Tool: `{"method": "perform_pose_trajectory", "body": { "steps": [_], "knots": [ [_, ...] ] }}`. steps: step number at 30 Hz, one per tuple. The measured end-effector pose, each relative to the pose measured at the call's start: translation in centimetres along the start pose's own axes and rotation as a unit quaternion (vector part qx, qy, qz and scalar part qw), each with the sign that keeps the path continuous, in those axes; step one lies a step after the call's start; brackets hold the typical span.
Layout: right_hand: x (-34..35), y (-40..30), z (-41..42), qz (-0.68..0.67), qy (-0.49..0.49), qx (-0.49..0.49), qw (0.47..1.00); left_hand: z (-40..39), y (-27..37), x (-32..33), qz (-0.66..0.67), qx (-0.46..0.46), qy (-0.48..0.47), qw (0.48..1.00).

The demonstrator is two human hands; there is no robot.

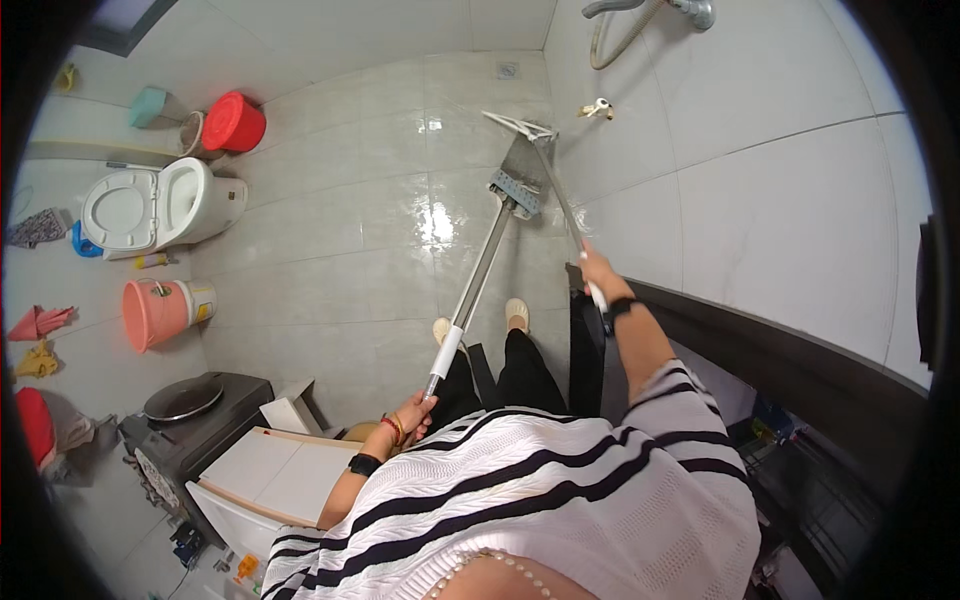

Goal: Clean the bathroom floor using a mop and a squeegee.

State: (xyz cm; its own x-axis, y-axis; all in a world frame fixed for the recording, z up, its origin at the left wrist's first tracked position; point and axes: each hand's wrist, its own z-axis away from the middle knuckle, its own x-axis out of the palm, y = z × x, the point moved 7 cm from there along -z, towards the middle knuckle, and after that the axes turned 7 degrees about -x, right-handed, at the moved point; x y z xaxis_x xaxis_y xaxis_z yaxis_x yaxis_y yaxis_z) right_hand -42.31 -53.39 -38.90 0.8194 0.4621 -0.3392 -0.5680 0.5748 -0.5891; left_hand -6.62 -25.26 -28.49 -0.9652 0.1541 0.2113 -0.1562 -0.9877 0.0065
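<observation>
My left hand (414, 420) is closed around the lower end of a long silver and white mop handle (477, 277). That handle runs away from me to a flat blue-grey mop head (515, 193) with holes in it. My right hand (598, 268) grips the white end of a thinner pole (559, 187). At the pole's far end a white triangular frame, which looks like a floor squeegee (525, 127), rests near the wall corner. A grey, wet-looking patch lies between the two tool heads; whether it is a pad or dirty water I cannot tell.
A white toilet (184, 199) with its lid up, a red bucket (234, 122) and a pink bucket (155, 315) stand at the left. A floor drain (508, 70) lies ahead. A hose (626, 45) hangs at the right wall. Beside me are a white cabinet (289, 472) and a dark counter edge (765, 330).
</observation>
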Motion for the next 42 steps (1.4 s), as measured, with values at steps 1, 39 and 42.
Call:
{"method": "perform_pose_trajectory", "body": {
  "steps": [1, 39, 42],
  "knots": [
    [-0.6, 0.2, -1.8, -0.024, -0.003, 0.023, 0.999, -0.2, 0.2, 0.4, -0.003, 0.000, -0.004, 1.000],
    [1.7, 4.4, 8.7, 0.005, 0.009, 0.017, 1.000, 0.4, 1.7, -1.0, -0.017, -0.013, 0.031, 0.999],
    [-0.7, 2.9, 0.0, 0.062, 0.011, 0.008, 0.998, 0.8, 3.5, -0.3, -0.025, -0.006, 0.032, 0.999]
  ]
}}
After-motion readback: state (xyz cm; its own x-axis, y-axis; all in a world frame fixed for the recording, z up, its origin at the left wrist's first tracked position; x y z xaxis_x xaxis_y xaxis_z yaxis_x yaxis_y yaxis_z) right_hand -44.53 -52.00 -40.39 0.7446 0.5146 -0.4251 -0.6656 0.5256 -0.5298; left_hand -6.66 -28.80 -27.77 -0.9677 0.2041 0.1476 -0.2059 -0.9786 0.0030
